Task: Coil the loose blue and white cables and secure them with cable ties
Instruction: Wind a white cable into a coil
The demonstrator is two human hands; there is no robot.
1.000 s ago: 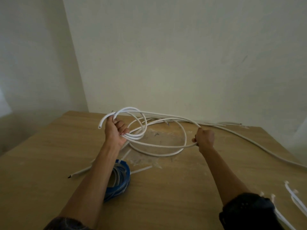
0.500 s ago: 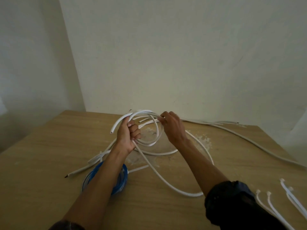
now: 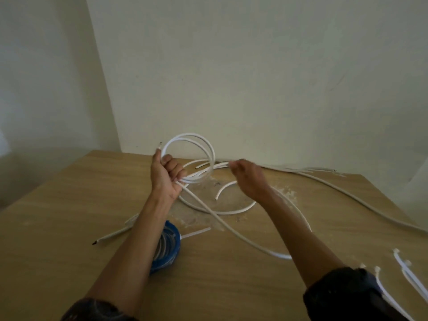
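My left hand (image 3: 167,176) grips several loops of the white cable (image 3: 199,141) and holds them upright above the wooden table (image 3: 58,228). My right hand (image 3: 246,178) pinches a strand of the same cable just right of the loops. The slack of the white cable runs down from my left hand, sweeps toward me and curves under my right forearm. A coiled blue cable (image 3: 171,246) lies flat on the table, partly hidden under my left forearm. Several white cable ties (image 3: 403,269) lie at the table's near right.
More white cable (image 3: 347,195) trails along the back of the table and off its right edge. Short loose cable pieces (image 3: 111,236) lie left of the blue coil. A plain wall stands right behind the table. White dust marks the table's middle.
My left hand has lifted the white loops higher and stood them upright. My right hand has moved slightly right along the strand. The slack loop on the table has drawn toward me.
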